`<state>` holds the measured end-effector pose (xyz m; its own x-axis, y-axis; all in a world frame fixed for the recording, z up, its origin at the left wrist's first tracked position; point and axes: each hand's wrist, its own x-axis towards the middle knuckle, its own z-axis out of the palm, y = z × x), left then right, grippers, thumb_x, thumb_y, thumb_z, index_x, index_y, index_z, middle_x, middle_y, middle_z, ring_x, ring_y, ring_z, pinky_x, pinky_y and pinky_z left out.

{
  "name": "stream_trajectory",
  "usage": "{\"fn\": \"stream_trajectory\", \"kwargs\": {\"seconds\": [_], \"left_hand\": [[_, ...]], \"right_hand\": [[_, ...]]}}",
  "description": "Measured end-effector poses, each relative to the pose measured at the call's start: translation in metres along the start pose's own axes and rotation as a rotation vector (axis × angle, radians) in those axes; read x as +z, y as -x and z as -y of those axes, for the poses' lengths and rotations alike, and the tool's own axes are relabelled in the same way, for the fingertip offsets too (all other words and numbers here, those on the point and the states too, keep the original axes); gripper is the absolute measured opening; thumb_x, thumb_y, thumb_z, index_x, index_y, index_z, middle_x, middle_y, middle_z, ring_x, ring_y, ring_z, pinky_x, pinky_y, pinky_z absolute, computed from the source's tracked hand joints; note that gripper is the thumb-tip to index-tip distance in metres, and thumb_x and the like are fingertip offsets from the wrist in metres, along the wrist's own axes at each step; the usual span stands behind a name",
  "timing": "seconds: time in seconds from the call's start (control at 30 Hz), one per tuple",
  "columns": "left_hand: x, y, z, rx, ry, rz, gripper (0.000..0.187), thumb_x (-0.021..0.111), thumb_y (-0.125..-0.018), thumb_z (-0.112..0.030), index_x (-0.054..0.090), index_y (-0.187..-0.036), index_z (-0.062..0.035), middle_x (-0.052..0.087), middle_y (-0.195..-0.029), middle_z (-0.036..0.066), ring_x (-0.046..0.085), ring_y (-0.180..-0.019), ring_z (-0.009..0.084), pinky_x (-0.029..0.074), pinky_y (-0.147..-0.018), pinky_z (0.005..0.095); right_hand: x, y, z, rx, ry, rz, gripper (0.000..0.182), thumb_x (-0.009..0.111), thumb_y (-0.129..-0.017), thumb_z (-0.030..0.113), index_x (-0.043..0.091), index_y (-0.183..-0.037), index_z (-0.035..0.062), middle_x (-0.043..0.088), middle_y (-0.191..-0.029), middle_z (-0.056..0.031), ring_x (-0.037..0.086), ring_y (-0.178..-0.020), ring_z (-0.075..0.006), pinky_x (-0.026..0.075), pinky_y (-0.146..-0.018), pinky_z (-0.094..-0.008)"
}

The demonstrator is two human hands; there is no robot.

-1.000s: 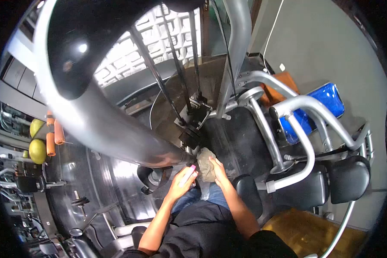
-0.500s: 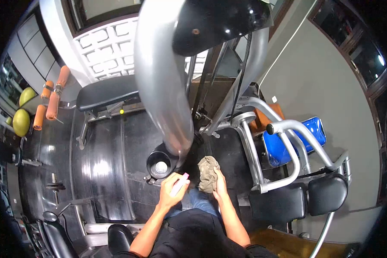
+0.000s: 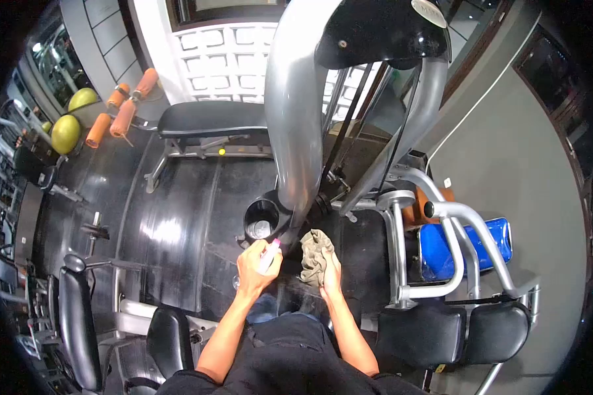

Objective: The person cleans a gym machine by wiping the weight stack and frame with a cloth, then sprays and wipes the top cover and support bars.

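Note:
My left hand (image 3: 254, 266) is closed around a small white bottle (image 3: 268, 258) with a pink tip that points up and away from me. My fingers cover part of the bottle. Opposite it, my right hand (image 3: 332, 273) grips a crumpled grey-beige cloth (image 3: 315, 258), its folds bunched on the hand's left side. Just beyond my left hand is a round black cup holder (image 3: 262, 209) fixed to the machine's thick silver post (image 3: 294, 112). Something pale and clear (image 3: 259, 229) lies inside the holder; I cannot make out what it is.
A black padded bench (image 3: 211, 119) stands behind, left of the post. To the right are curved silver bars (image 3: 471, 220), black pads (image 3: 422, 336) and a blue pad (image 3: 464, 250). Another black seat pad (image 3: 169, 339) is near my left elbow. Black rubber matting (image 3: 171, 230) covers the floor.
My view has turned left, so the post, bench and bars appear farther right. Both hands still hold the bottle and the cloth, and the left hand now appears closer to the cup holder.

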<state>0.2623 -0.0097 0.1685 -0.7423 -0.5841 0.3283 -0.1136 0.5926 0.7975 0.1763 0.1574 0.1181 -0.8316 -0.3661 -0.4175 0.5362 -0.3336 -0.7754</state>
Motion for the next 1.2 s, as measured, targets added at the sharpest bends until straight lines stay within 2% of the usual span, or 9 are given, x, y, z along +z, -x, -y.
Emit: {"fn": "stream_trajectory", "kwargs": {"seconds": [0.17, 0.3, 0.47, 0.63, 0.7, 0.77, 0.97, 1.03, 1.2], "left_hand": [[-0.010, 0.011, -0.012, 0.042, -0.067, -0.039, 0.023, 0.070, -0.076, -0.014, 0.051, -0.068, -0.0028, 0.052, -0.062, 0.012, 0.051, -0.053, 0.0252, 0.040, -0.052, 0.0354], [-0.022, 0.025, -0.015, -0.011, 0.036, -0.068, 0.018, 0.070, -0.079, -0.011, 0.055, -0.073, -0.0019, 0.053, -0.062, 0.010, 0.052, -0.055, 0.0210, 0.040, -0.053, 0.0343], [-0.034, 0.037, 0.004, -0.114, 0.107, -0.030, 0.016, 0.068, -0.084, -0.007, 0.066, -0.096, 0.0028, 0.057, -0.070, 0.010, 0.057, -0.059, 0.0172, 0.045, -0.056, 0.0321], [-0.052, 0.031, 0.006, -0.179, 0.134, 0.044, 0.018, 0.066, -0.087, -0.008, 0.066, -0.100, 0.0038, 0.060, -0.075, 0.009, 0.059, -0.055, 0.0154, 0.047, -0.052, 0.0293], [-0.057, 0.027, 0.012, -0.202, 0.155, 0.079, 0.019, 0.064, -0.088, -0.008, 0.066, -0.103, 0.0043, 0.061, -0.078, 0.009, 0.059, -0.053, 0.0152, 0.048, -0.051, 0.0283], [-0.059, 0.016, 0.016, -0.128, 0.154, 0.093, 0.022, 0.062, -0.090, -0.007, 0.066, -0.108, 0.0045, 0.062, -0.084, 0.009, 0.058, -0.050, 0.0148, 0.049, -0.050, 0.0278], [-0.069, -0.024, 0.031, -0.133, 0.316, 0.222, 0.021, 0.061, -0.092, -0.007, 0.065, -0.107, 0.0065, 0.062, -0.087, 0.008, 0.059, -0.055, 0.0129, 0.048, -0.050, 0.0253], [-0.073, -0.042, 0.035, -0.213, 0.392, 0.285, 0.021, 0.064, -0.092, -0.021, 0.061, -0.088, -0.0001, 0.060, -0.076, 0.005, 0.061, -0.054, 0.0138, 0.044, -0.050, 0.0268], [-0.079, -0.088, 0.066, -0.174, 0.538, 0.606, 0.017, 0.064, -0.091, -0.010, 0.066, -0.101, 0.0034, 0.064, -0.090, 0.006, 0.060, -0.059, 0.0102, 0.047, -0.053, 0.0240]], "right_hand": [[-0.008, 0.004, -0.028, -0.104, -0.018, 0.001, 0.035, 0.053, -0.100, 0.019, 0.056, -0.129, 0.0007, 0.061, -0.125, -0.0073, 0.059, -0.112, -0.0166, 0.043, -0.099, -0.0294], [0.027, -0.008, -0.024, -0.518, 0.304, -0.080, 0.029, 0.060, -0.096, 0.016, 0.060, -0.120, -0.0003, 0.065, -0.115, -0.0080, 0.058, -0.108, -0.0164, 0.043, -0.097, -0.0300], [0.092, -0.023, -0.027, -0.932, 0.533, -0.082, 0.036, 0.070, -0.080, 0.006, 0.061, -0.115, 0.0007, 0.061, -0.112, -0.0164, 0.059, -0.108, -0.0324, 0.046, -0.094, -0.0392], [0.091, -0.033, -0.067, -0.826, 0.466, -0.233, 0.030, 0.069, -0.084, 0.011, 0.059, -0.110, -0.0009, 0.061, -0.107, -0.0159, 0.059, -0.104, -0.0316, 0.045, -0.092, -0.0388], [0.077, -0.043, -0.090, -0.700, 0.459, -0.223, 0.025, 0.065, -0.089, 0.012, 0.059, -0.110, 0.0004, 0.063, -0.101, -0.0123, 0.060, -0.097, -0.0245, 0.046, -0.089, -0.0350], [0.067, -0.051, -0.102, -0.504, 0.348, -0.195, 0.027, 0.065, -0.088, 0.012, 0.058, -0.111, -0.0007, 0.064, -0.103, -0.0158, 0.062, -0.099, -0.0303, 0.046, -0.089, -0.0384], [0.090, -0.043, -0.043, -0.666, 0.368, -0.240, 0.026, 0.066, -0.087, 0.014, 0.063, -0.109, -0.0003, 0.067, -0.098, -0.0147, 0.065, -0.093, -0.0272, 0.048, -0.084, -0.0365], [0.102, -0.030, -0.018, -0.737, 0.418, -0.249, 0.025, 0.067, -0.086, 0.012, 0.063, -0.108, 0.0005, 0.066, -0.098, -0.0148, 0.065, -0.092, -0.0264, 0.048, -0.084, -0.0349], [0.083, -0.039, -0.078, -0.670, 0.364, -0.317, 0.026, 0.064, -0.090, 0.015, 0.061, -0.111, -0.0003, 0.065, -0.101, -0.0101, 0.061, -0.097, -0.0201, 0.046, -0.088, -0.0333]]}}
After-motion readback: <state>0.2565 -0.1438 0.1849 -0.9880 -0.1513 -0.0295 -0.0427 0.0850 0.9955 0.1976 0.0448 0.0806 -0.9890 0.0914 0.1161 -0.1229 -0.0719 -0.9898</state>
